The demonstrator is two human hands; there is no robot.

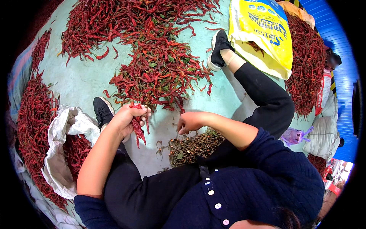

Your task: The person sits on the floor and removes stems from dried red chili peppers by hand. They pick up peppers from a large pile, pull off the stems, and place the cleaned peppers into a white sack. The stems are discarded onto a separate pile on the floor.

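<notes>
My left hand [127,118] is closed around several dried red chili peppers [138,132], whose tips hang below the fingers. To the right, my right hand [188,123] is bent down with its fingertips close together, over a heap of plucked stems and leaves [194,147]; whether a thin stem is between the fingers I cannot tell. Just beyond both hands lies a pile of dried red chilies [163,74] mixed with green leaves, on the pale green floor [85,74].
An open white woven sack [55,148] holding chilies stands at the left. A yellow printed sack [266,37] lies at the upper right. More chili heaps [304,65] line both sides, with full white sacks [321,137] and a purple bag [294,135] at the right.
</notes>
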